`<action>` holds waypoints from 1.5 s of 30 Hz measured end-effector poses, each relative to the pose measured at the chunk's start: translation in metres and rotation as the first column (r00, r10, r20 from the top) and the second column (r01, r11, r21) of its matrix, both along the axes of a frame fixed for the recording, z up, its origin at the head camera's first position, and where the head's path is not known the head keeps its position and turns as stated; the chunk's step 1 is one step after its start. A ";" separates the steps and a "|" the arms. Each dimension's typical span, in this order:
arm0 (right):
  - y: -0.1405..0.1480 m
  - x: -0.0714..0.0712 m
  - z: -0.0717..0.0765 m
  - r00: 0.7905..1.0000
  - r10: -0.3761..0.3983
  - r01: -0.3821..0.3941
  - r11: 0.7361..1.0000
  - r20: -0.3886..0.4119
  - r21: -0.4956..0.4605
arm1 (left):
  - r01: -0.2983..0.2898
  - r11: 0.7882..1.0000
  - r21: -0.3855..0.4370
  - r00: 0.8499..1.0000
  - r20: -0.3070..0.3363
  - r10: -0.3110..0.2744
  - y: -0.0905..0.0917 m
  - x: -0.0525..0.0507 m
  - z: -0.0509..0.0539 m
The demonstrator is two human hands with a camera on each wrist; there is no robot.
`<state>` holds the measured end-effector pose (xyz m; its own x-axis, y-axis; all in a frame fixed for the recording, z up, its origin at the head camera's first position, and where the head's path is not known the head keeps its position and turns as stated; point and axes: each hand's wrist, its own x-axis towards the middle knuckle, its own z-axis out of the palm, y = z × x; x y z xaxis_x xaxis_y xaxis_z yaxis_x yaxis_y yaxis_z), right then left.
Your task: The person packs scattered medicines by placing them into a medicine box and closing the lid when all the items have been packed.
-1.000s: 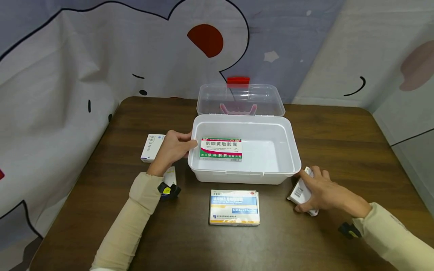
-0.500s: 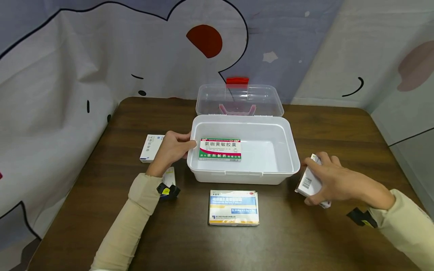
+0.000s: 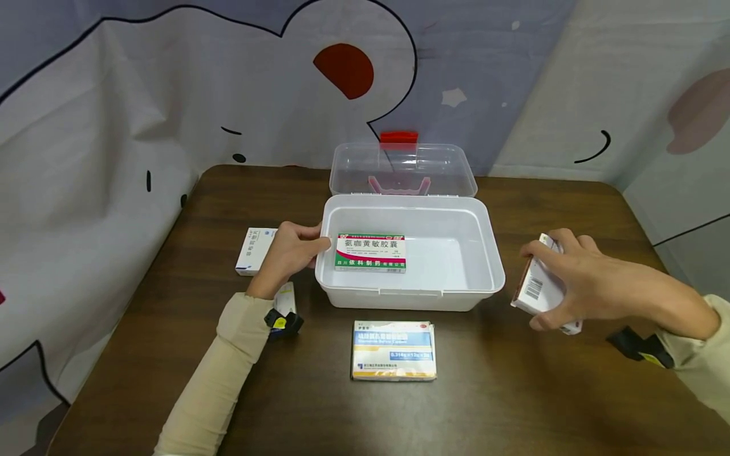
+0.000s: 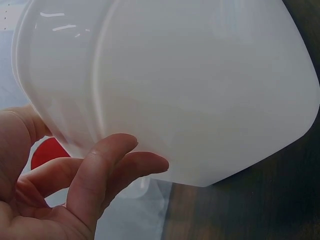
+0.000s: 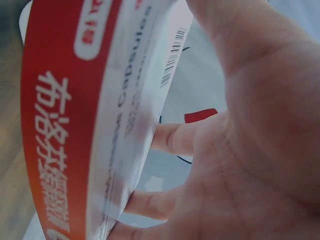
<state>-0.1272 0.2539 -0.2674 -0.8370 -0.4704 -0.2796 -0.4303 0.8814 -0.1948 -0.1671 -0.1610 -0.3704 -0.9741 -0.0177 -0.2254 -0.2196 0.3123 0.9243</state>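
My left hand grips the left rim of a white plastic box, thumb over the edge; in the left wrist view its fingers bend against the outer wall. Inside the box, at the left, lies a green, white and red medicine box. Right of the container, my right hand holds a medicine box tilted, its barcode end showing in the head view. The right wrist view shows that medicine box's red face and white side, with thumb and fingers at its edges.
A blue, white and yellow medicine box lies in front of the container. Two white cartons, one farther and one nearer, lie partly behind the left arm. The clear lid stands raised at the back, before a patterned cloth.
My right hand has lifted the medicine box off the table and moved it right and away from me. The left hand stays on the container's rim.
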 end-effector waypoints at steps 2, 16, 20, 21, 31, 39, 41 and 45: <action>-0.001 0.000 0.004 1.000 0.002 -0.002 1.000 -0.013 0.016 | 0.002 1.000 0.003 1.000 -0.003 -0.002 0.000 0.000 0.000; -0.005 -0.004 0.008 0.993 0.053 -0.046 0.997 -0.110 0.069 | 0.002 1.000 0.005 1.000 0.002 -0.002 0.001 0.001 0.001; -0.005 -0.005 0.009 0.992 0.062 -0.053 0.995 -0.107 0.083 | 0.001 1.000 0.001 1.000 -0.001 -0.001 0.001 0.000 0.000; -0.005 -0.005 0.010 0.992 0.067 -0.057 0.994 -0.106 0.089 | 0.001 1.000 -0.002 1.000 0.000 -0.001 0.001 0.000 0.000; -0.010 -0.005 0.023 0.984 0.121 -0.106 0.987 -0.133 0.118 | -0.009 0.999 -0.033 1.000 0.022 0.010 0.001 0.000 0.000; -0.026 -0.011 0.037 0.974 0.162 -0.143 0.982 -0.157 0.124 | 0.000 1.000 -0.012 1.000 -0.008 0.000 0.000 0.000 -0.002; -0.031 -0.013 0.038 0.969 0.183 -0.164 0.979 -0.163 0.124 | 0.002 1.000 -0.006 1.000 -0.014 -0.002 0.000 0.000 -0.002; -0.041 -0.018 0.040 0.956 0.222 -0.205 0.973 -0.191 0.107 | 0.004 1.000 -0.005 1.000 -0.016 -0.004 0.000 0.001 -0.002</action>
<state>-0.1455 0.2124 -0.2274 -0.7626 -0.6260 -0.1629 -0.6327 0.7743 -0.0136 -0.1665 -0.1607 -0.3721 -0.9777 -0.0146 -0.2097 -0.2034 0.3180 0.9260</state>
